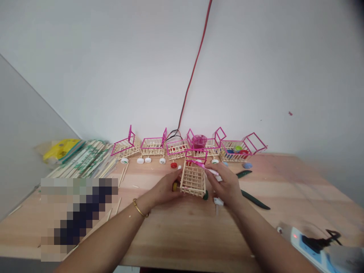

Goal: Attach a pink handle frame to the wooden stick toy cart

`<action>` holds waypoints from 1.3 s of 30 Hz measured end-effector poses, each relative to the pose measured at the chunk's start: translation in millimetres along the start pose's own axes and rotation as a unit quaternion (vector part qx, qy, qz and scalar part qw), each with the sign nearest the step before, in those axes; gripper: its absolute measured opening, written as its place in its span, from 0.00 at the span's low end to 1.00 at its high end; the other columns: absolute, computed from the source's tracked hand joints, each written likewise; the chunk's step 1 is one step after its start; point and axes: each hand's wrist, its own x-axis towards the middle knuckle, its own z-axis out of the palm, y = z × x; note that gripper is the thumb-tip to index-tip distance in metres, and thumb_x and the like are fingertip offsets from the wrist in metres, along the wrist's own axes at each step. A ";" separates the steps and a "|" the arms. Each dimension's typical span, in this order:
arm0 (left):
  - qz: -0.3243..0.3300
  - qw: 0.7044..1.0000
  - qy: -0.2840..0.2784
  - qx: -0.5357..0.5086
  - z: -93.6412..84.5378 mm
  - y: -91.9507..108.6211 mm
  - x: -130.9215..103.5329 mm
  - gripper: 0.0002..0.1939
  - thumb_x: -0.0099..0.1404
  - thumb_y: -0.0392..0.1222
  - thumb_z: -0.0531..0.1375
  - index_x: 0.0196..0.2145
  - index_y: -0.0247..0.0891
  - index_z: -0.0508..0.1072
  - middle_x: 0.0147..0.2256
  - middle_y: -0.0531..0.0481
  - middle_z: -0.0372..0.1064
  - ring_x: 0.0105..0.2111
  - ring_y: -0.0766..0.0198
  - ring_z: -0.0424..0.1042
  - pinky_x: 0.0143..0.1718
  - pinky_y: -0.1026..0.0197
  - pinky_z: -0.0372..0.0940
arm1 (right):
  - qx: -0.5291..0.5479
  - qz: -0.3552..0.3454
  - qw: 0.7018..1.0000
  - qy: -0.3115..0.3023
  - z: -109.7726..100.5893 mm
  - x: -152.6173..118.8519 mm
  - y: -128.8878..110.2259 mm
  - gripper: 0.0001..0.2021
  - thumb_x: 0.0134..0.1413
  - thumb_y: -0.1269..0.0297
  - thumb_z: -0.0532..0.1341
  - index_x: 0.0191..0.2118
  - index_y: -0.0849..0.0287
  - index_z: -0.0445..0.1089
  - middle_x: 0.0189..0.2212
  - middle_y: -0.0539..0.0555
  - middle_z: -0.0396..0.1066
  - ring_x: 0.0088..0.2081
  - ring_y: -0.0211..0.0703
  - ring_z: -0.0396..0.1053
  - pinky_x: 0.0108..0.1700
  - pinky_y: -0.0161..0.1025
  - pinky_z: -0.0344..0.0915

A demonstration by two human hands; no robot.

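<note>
A small cart of pale sticks [193,178] with pink-painted bars at its far end is in the middle, above the wooden table. My left hand [167,185] holds the cart by its left side, near a yellow wheel [174,186]. A green wheel [205,195] shows at the lower right corner. My right hand [226,184] is closed on a white-handled brush [212,171], whose pink tip touches the cart's far end. Just behind the cart, a cup of pink paint [199,141] stands among similar carts.
Several carts with pink frames [152,146] line the wall. Stick bundles [82,157] and a yellow bag [61,149] lie left, near loose sticks. Dark green-handled pliers [254,200] lie right; a power strip [307,246] is at the lower right edge. A cable [196,60] hangs behind.
</note>
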 end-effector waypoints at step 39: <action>-0.009 1.000 -0.002 -0.013 0.4 -2.6 0.4 0.34 0.57 0.35 0.68 0.60 0.39 0.66 0.53 0.43 0.73 0.50 0.53 0.73 0.54 0.53 0.66 | 0.034 -0.047 0.998 -0.028 1.3 1.6 -2.6 0.07 0.65 0.67 0.60 0.47 0.55 0.72 0.32 0.54 0.76 0.34 0.45 0.73 0.36 0.41 0.68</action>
